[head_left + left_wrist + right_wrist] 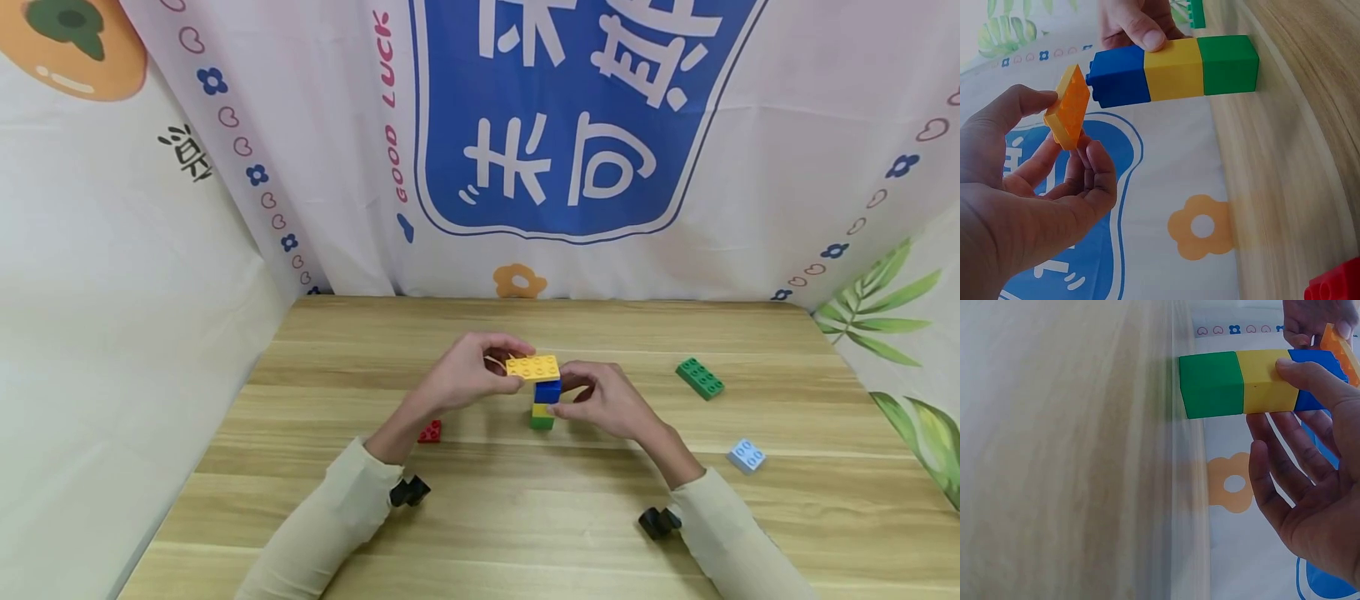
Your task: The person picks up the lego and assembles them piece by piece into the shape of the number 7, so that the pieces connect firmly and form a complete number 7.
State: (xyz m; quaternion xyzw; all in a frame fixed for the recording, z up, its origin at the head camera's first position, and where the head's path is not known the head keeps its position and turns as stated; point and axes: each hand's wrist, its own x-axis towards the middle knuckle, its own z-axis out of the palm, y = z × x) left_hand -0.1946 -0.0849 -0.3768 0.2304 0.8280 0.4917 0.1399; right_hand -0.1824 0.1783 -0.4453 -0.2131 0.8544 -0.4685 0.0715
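Observation:
A tower of three blocks stands upright on the wooden table, green [1230, 65] at the bottom, yellow [1174, 70] in the middle and blue [1119, 76] on top. My right hand [611, 402] grips the tower from the right, its thumb on the yellow block [1265, 381]. A flat yellow-orange brick [532, 367] is pinched between the thumb and fingers of my left hand [467, 375]. In the left wrist view this brick [1071, 107] is tilted beside the blue block's studs, with a narrow gap visible near them.
To the right on the table [555, 517] lie a green brick [700, 378] and a light blue brick [746, 456]. A red brick [430, 432] lies near my left forearm. Behind the table's far edge hangs a printed cloth [337, 167].

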